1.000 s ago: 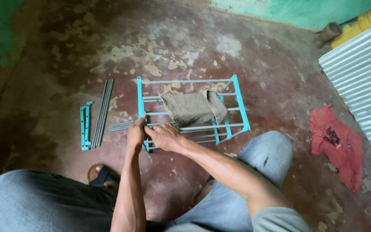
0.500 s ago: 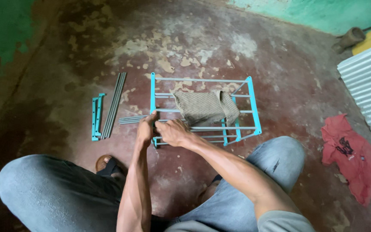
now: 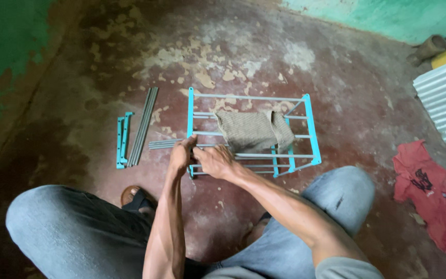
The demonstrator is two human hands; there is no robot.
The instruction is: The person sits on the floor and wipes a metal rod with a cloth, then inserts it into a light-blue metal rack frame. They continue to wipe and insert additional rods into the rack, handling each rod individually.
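Worn red concrete floor [image 3: 295,57]. Turquoise rack [image 3: 251,135] carries tan cloth [image 3: 254,132]. Left hand [image 3: 180,155], right hand [image 3: 213,161] both grip rack's near-left corner.

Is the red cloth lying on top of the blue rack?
No, the red cloth lies on the floor to the right, apart from the blue rack; a beige cloth is on the rack.
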